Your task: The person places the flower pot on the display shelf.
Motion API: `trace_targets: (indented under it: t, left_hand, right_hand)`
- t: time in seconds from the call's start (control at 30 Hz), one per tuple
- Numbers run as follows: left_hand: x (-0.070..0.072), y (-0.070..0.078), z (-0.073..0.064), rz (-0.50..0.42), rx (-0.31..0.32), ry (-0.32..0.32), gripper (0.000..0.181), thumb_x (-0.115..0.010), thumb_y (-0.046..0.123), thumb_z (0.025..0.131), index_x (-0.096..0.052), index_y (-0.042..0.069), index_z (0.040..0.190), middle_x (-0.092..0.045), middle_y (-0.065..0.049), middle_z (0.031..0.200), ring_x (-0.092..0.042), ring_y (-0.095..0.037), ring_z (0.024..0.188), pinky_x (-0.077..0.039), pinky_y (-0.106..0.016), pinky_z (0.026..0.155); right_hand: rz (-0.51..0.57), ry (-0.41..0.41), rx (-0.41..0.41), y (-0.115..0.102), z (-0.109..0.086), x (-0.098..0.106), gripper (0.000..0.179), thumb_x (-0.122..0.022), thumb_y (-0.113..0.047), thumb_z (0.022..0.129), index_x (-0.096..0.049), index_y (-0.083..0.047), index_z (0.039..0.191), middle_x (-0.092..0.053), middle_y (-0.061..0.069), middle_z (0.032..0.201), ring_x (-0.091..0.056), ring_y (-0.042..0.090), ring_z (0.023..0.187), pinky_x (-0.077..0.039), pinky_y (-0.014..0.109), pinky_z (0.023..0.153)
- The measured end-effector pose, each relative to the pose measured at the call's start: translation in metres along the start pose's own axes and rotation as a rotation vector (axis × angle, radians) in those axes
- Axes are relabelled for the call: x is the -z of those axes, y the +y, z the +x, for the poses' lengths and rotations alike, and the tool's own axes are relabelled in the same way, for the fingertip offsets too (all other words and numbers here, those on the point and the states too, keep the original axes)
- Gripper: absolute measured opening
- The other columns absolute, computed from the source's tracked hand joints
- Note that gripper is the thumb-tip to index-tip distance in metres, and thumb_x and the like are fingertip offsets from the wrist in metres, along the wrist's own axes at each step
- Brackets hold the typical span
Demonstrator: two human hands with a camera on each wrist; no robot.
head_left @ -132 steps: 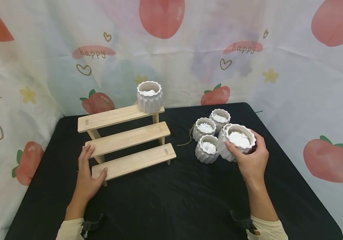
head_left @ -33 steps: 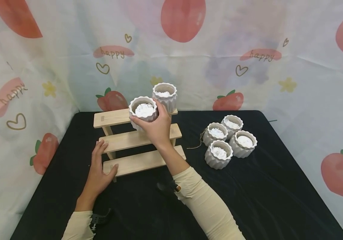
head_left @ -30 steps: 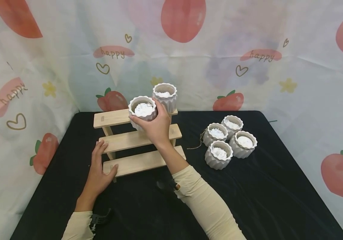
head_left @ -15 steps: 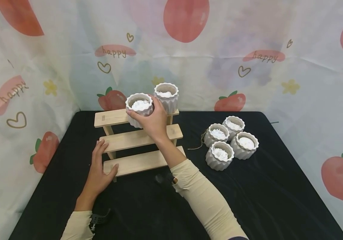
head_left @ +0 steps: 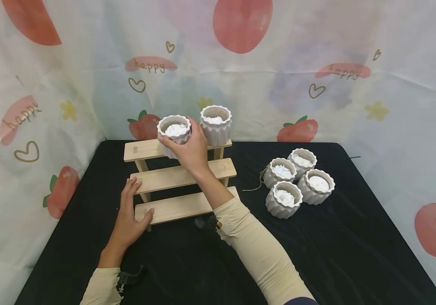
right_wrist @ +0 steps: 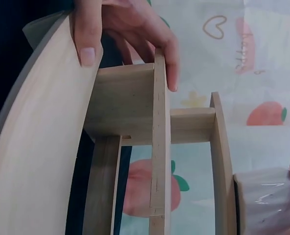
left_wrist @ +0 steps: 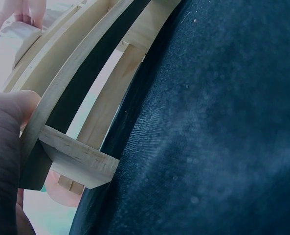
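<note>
A white fluted pot (head_left: 175, 129) with white filling is held in my right hand (head_left: 193, 148), thumb on its near side and fingers round its right. It is at the top tier of a three-step wooden stand (head_left: 181, 173), left of another white pot (head_left: 216, 125) standing there. In the right wrist view, the held pot (right_wrist: 267, 198) is close against the top board; contact is unclear. My left hand (head_left: 128, 220) grips the stand's left end, thumb on the bottom board and fingers at the middle one. Its thumb (left_wrist: 27, 105) shows on the board in the left wrist view.
Several more white fluted pots (head_left: 284, 200) with white filling sit clustered on the black cloth (head_left: 210, 262) to the right. A thin string (head_left: 254, 187) trails beside them. A fruit-printed curtain (head_left: 263, 84) hangs behind and at the sides.
My right hand has carried the pot from the cluster at the right to the stand's top tier, lately shifting it a little up and left. My left hand keeps its place on the stand.
</note>
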State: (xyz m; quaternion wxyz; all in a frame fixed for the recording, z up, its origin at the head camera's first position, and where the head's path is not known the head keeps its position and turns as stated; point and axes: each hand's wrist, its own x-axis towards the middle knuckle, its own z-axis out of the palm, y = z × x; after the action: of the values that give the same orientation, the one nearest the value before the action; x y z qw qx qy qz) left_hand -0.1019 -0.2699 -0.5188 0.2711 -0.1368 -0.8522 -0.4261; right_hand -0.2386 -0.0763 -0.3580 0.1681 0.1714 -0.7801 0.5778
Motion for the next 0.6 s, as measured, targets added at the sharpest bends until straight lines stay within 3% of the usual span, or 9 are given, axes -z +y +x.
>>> trace_targets:
  t: [0.37,0.6]
  left_hand:
    - [-0.001,0.002,0.001,-0.008,-0.008,-0.002,0.089,-0.076,0.001,0.083,-0.032,0.010,0.161,-0.016,-0.012,0.169,-0.005,-0.040,0.156,-0.012,-0.064,0.118]
    - [-0.001,0.001,0.001,-0.012,-0.017,0.008,0.089,-0.076,-0.001,0.082,-0.033,0.008,0.160,-0.017,-0.013,0.169,-0.006,-0.041,0.155,-0.012,-0.064,0.118]
  right_hand:
    - [-0.013,-0.035,-0.032,0.000,0.012,-0.006,0.091,-0.094,-0.035,0.076,-0.049,-0.001,0.148,-0.060,0.010,0.135,-0.057,0.022,0.122,-0.044,0.035,0.102]
    - [-0.032,-0.114,-0.106,-0.003,0.019,-0.006,0.092,-0.092,-0.037,0.078,-0.046,-0.005,0.151,-0.058,0.009,0.138,-0.056,0.023,0.124,-0.044,0.038,0.101]
